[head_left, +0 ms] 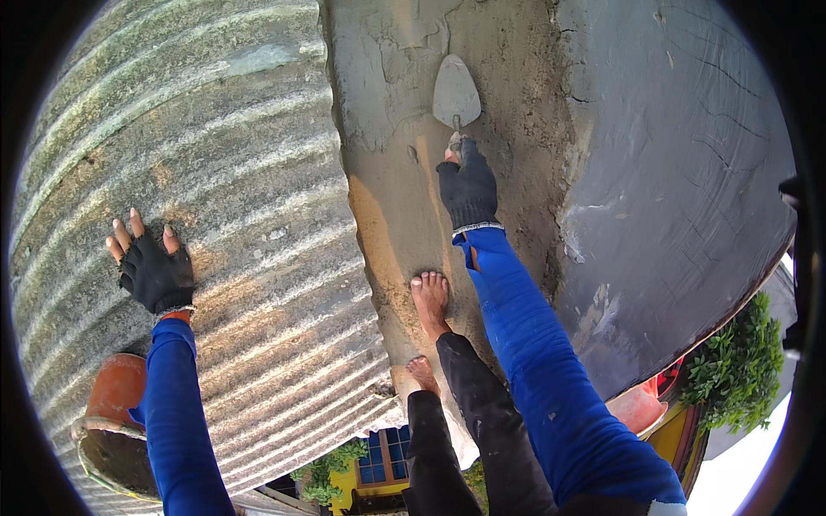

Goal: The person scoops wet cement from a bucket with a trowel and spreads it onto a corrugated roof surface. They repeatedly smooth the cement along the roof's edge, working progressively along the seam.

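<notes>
My right hand [467, 182], in a black fingerless glove, is wrapped round the handle of a trowel [456, 90]. The trowel's grey rounded blade points away from me over a strip of wet grey mortar [379, 95]. Whether the blade touches the mortar I cannot tell. Far to the left, my left hand [157, 271] in a matching glove lies flat on a corrugated roof sheet [258, 198]. Its fingers are spread and hold nothing.
My bare feet [429, 303] stand on the narrow strip beside the sheet's edge. An orange bucket [116, 387] lies near my left forearm. A smooth grey slab [680, 172] rises at right. Below are a reddish container [638, 406], green foliage [736, 365] and a blue-paned window [385, 456].
</notes>
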Tool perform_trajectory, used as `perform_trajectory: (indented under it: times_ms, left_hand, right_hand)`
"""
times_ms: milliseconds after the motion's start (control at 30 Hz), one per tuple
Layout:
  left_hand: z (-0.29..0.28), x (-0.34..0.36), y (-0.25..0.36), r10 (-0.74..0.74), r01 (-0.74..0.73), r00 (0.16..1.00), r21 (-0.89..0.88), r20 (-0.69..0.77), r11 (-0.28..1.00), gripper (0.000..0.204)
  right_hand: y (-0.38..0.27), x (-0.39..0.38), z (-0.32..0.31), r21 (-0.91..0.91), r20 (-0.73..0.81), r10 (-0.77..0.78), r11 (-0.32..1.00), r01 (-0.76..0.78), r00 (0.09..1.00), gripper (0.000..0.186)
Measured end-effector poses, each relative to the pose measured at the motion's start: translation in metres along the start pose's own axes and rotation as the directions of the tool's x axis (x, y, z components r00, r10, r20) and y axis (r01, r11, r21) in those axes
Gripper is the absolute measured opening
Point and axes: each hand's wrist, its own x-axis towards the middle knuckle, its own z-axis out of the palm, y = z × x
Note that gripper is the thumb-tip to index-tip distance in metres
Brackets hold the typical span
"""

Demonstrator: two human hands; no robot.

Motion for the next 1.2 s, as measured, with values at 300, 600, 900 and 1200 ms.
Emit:
perform_trajectory:
  times_ms: [300,600,900,1200]
  left_hand:
    - [-0.002,0.002,0.001,0.035,-0.036,0.999,-0.023,-0.018,0.999,0.059]
    - [-0.005,0.002,0.001,0.026,-0.027,1.000,-0.025,-0.016,0.999,0.058]
    - [-0.003,0.004,0.001,0.047,-0.048,0.999,-0.028,-0.027,0.998,0.059]
    - [-0.004,0.003,0.000,0.035,-0.036,0.999,-0.034,-0.029,0.999,0.058]
  right_hand:
    - [-0.041,0.079,-0.002,-0.131,0.041,-0.098,0.986,0.103,0.994,0.036]
    - [-0.064,0.085,-0.001,-0.168,0.026,-0.192,0.967,0.194,0.981,0.041]
    - [-0.063,0.136,0.005,0.060,-0.040,-0.052,0.997,0.054,0.998,0.045]
    - [-0.029,0.085,0.024,0.185,0.051,0.048,0.981,-0.057,0.998,0.038]
